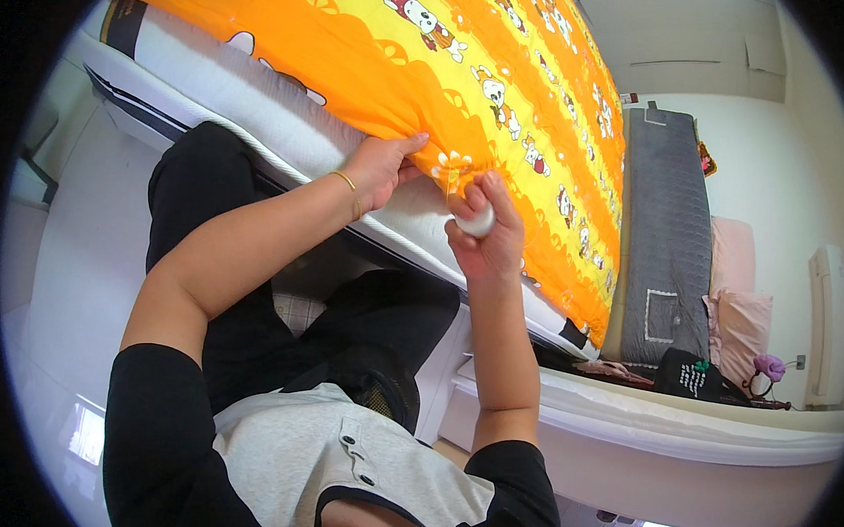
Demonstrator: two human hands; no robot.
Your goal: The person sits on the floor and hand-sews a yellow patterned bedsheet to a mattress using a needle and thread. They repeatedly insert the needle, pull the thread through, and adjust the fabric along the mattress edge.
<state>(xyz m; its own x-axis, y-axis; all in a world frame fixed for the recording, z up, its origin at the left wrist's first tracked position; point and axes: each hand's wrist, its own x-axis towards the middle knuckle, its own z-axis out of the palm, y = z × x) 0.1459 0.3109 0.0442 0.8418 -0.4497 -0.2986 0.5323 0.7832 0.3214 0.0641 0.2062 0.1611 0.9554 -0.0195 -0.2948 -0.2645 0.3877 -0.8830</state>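
Observation:
An orange and yellow quilt with cartoon dogs lies over a bed with a white mattress. At the quilt's near edge, my left hand pinches the orange fabric between thumb and fingers, drawing small folds into it. Just to its right, my right hand is curled around a small white round object, perhaps a spool of thread. A thin pale strand shows near the right fingers, close to a white printed flower. Whether the right hand also holds a needle cannot be told.
My knees, in black trousers, are against the bed's side. Beyond the bed stands a narrow bed with a grey quilted cover and pink pillows. A long white ledge runs at the right, near a black cloth item and a purple flower-shaped lamp.

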